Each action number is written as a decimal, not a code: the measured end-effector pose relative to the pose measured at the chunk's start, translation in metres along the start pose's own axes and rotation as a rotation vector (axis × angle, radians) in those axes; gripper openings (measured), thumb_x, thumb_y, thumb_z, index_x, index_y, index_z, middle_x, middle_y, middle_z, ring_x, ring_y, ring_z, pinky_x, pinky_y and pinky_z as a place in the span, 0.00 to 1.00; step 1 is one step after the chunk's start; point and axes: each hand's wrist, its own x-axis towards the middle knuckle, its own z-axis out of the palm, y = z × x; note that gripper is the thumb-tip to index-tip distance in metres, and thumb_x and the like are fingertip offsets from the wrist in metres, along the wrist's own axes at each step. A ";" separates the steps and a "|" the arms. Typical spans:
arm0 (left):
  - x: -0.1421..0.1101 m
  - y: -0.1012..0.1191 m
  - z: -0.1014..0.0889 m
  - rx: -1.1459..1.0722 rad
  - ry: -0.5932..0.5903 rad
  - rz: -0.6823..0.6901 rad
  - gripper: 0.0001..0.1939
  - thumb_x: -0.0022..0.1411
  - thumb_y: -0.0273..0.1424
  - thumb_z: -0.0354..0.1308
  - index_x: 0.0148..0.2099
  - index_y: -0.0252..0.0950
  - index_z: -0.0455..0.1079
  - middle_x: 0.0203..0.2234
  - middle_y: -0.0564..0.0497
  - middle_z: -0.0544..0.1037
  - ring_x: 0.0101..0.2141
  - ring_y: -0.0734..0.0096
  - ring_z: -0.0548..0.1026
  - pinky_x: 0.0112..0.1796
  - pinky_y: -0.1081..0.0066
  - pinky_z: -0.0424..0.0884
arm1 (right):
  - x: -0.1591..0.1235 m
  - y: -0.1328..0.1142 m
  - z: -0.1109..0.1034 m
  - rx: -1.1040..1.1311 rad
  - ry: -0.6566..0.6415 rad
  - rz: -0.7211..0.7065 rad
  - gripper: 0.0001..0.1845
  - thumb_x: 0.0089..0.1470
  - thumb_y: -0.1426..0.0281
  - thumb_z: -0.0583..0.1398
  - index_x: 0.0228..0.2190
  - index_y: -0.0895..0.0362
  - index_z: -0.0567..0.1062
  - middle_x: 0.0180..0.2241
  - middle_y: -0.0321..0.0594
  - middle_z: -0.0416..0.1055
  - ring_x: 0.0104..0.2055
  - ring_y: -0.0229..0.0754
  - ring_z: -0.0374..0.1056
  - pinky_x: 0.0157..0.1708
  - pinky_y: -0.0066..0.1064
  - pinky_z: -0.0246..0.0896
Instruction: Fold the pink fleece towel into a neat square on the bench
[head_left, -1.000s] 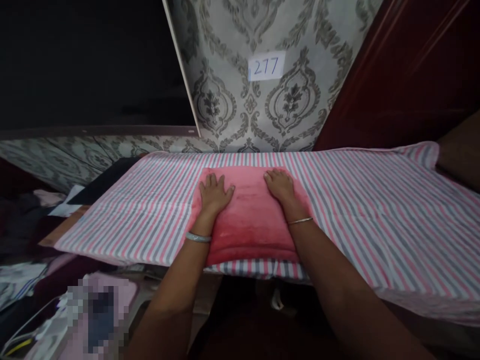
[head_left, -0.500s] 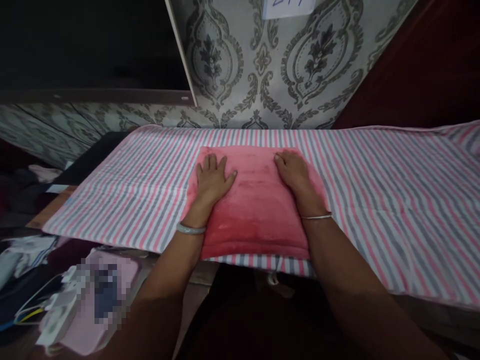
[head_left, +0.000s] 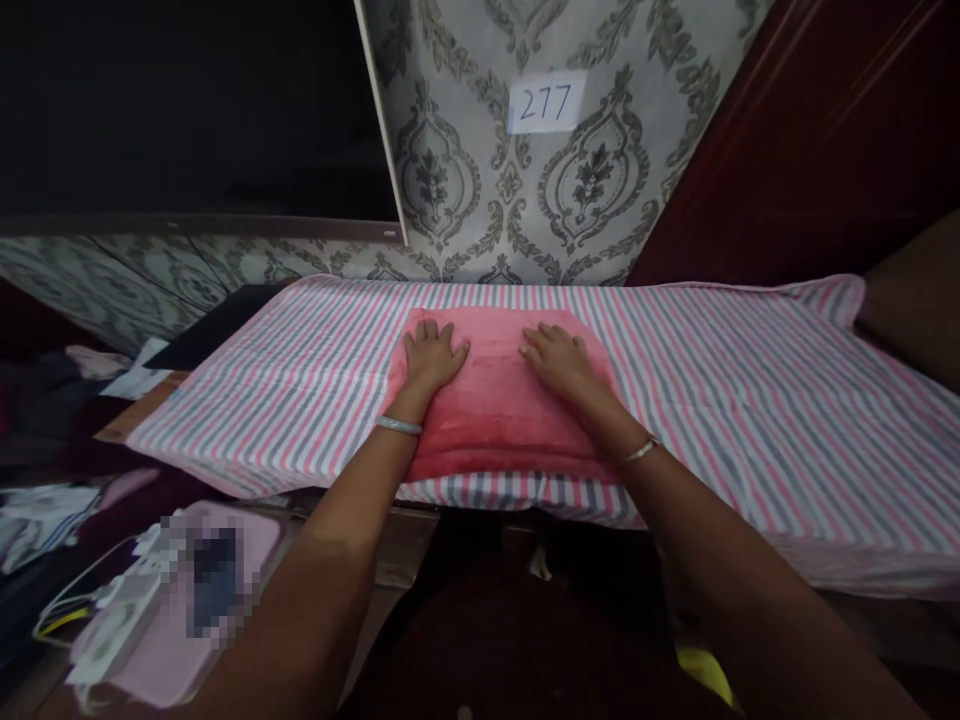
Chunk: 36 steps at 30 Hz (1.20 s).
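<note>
A folded pink-red fleece cloth (head_left: 495,415) lies on a table covered by a pink, grey and white striped sheet (head_left: 750,400). My left hand (head_left: 433,357) rests flat on the cloth's far left part, fingers spread, open. My right hand (head_left: 559,362) lies flat on its far right part, fingers stretched out, open. Each wrist carries a thin bangle. Neither hand grips anything.
A patterned grey wall with a paper label reading 277 (head_left: 547,102) stands behind the table. A dark red panel (head_left: 810,130) is at the right. At the lower left lie a pink object (head_left: 172,610), white cables and mixed clutter. A dark opening fills the upper left.
The view tipped down and then back up. Both hands stayed flat on the pink cloth; the right hand has slid a little inward, towards the left one.
</note>
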 end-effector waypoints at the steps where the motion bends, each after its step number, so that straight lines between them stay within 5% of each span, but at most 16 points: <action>1: -0.002 0.001 -0.006 -0.014 -0.024 0.006 0.33 0.72 0.48 0.40 0.71 0.37 0.58 0.69 0.37 0.60 0.69 0.46 0.53 0.64 0.42 0.50 | -0.015 -0.004 -0.004 -0.005 -0.006 -0.049 0.29 0.70 0.58 0.45 0.64 0.54 0.67 0.68 0.50 0.57 0.69 0.59 0.52 0.64 0.57 0.48; 7: -0.062 0.022 -0.036 -0.057 -0.010 0.230 0.32 0.73 0.45 0.42 0.72 0.35 0.55 0.71 0.41 0.58 0.71 0.53 0.51 0.68 0.46 0.41 | -0.078 -0.025 -0.008 -0.021 -0.056 -0.208 0.28 0.70 0.60 0.45 0.66 0.51 0.64 0.70 0.45 0.53 0.72 0.56 0.46 0.67 0.58 0.43; 13: -0.123 0.025 0.003 0.002 -0.006 0.304 0.34 0.72 0.45 0.45 0.74 0.39 0.50 0.73 0.43 0.49 0.72 0.48 0.46 0.67 0.38 0.44 | -0.099 -0.038 0.026 -0.074 -0.024 -0.221 0.31 0.67 0.64 0.47 0.69 0.51 0.60 0.73 0.41 0.45 0.74 0.55 0.40 0.68 0.58 0.38; 17: -0.123 0.022 0.016 0.014 0.033 0.318 0.33 0.72 0.44 0.46 0.75 0.40 0.49 0.73 0.43 0.50 0.72 0.49 0.47 0.66 0.38 0.46 | -0.102 -0.037 0.034 -0.064 0.002 -0.213 0.31 0.67 0.65 0.47 0.68 0.50 0.60 0.72 0.39 0.46 0.74 0.53 0.41 0.69 0.58 0.37; 31: -0.124 0.021 0.010 0.014 0.080 0.307 0.32 0.72 0.43 0.47 0.73 0.42 0.53 0.72 0.45 0.54 0.71 0.50 0.50 0.66 0.40 0.49 | -0.103 -0.040 0.027 -0.034 -0.007 -0.203 0.30 0.67 0.65 0.47 0.68 0.50 0.60 0.72 0.41 0.46 0.74 0.53 0.40 0.69 0.58 0.37; 36: -0.124 0.020 0.007 -0.005 0.104 0.309 0.30 0.72 0.42 0.46 0.72 0.40 0.56 0.71 0.43 0.57 0.70 0.49 0.53 0.66 0.39 0.50 | -0.093 -0.038 0.013 -0.004 -0.090 -0.217 0.29 0.66 0.66 0.49 0.66 0.52 0.64 0.71 0.43 0.51 0.73 0.53 0.45 0.67 0.56 0.45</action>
